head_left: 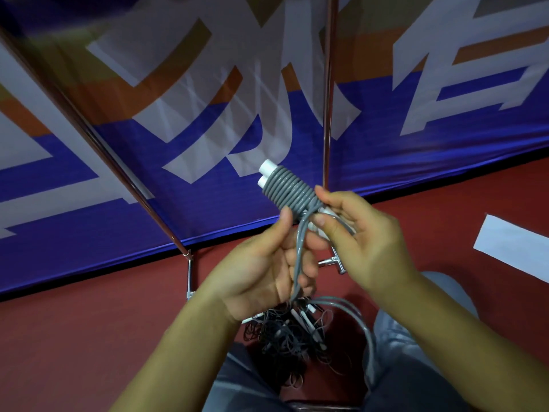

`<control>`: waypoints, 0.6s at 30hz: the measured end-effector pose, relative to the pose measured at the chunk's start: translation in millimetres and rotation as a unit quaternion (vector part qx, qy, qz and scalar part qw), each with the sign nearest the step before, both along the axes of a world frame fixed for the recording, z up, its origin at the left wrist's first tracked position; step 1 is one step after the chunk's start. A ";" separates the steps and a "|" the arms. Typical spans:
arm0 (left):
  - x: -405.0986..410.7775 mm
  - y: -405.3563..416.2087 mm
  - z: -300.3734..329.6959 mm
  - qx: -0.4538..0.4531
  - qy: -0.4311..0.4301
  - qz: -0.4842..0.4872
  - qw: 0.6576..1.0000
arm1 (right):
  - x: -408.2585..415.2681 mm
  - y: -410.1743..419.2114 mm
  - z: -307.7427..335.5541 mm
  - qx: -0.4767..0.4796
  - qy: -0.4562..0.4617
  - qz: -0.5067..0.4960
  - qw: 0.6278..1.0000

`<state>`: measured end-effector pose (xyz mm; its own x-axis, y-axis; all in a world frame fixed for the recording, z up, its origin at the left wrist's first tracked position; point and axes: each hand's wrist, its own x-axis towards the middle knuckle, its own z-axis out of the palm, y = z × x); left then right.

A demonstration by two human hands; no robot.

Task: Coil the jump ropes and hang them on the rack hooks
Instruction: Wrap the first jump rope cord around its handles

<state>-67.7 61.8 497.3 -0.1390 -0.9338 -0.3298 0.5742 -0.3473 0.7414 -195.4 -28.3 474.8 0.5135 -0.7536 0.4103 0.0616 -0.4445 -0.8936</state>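
Note:
A grey jump rope (pixel 292 190) is wound in tight turns around its two white handles (pixel 267 171), held up in front of me. My left hand (pixel 261 269) grips the loose grey strands that hang down from the wound bundle. My right hand (pixel 362 233) pinches the bundle's lower end and the strands beside it. The free length of grey cord (pixel 356 316) loops down to the right past my knee. The metal rack poles (pixel 328 93) rise behind the bundle; no hooks are visible.
A tangled pile of dark jump ropes with white handles (pixel 292 331) lies on the red floor (pixel 89 322) between my knees. The rack's metal base (pixel 190 278) stands against a blue and white banner (pixel 416 150). A white floor marking (pixel 514 248) lies at right.

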 end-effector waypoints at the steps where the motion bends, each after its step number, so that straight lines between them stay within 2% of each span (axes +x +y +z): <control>1: -2.2 -1.9 -1.2 0.000 0.019 0.003 1.000 | -0.3 0.3 -0.6 -0.011 0.003 0.001 1.000; 5: -8.0 -4.3 -0.4 0.023 0.112 0.010 0.993 | -1.4 0.6 0.7 -0.001 0.025 0.027 0.999; 7: -9.5 -2.4 -1.9 0.035 0.115 0.035 0.992 | -0.6 0.9 2.5 0.024 0.034 0.041 0.998; 9: -10.2 1.0 -2.9 0.037 0.078 0.062 0.994 | 0.0 1.4 2.9 0.065 0.032 0.058 0.996; 12: -10.2 7.0 -1.1 0.027 -0.040 0.084 0.995 | -0.7 3.2 3.8 0.144 0.018 0.092 0.985; 15: -13.1 12.4 4.1 0.017 -0.143 0.127 0.981 | -2.2 6.2 8.8 0.188 0.014 0.121 0.975; 18: -10.8 20.2 7.9 -0.014 -0.207 0.173 0.963 | -2.2 9.0 12.7 0.213 0.006 0.135 0.968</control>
<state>-78.5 82.0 505.3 0.3193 -0.9101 -0.2641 0.3059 -0.1648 0.9377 -197.6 -19.3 487.4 0.7180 -0.6908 0.0850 0.1130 -0.0048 -0.9936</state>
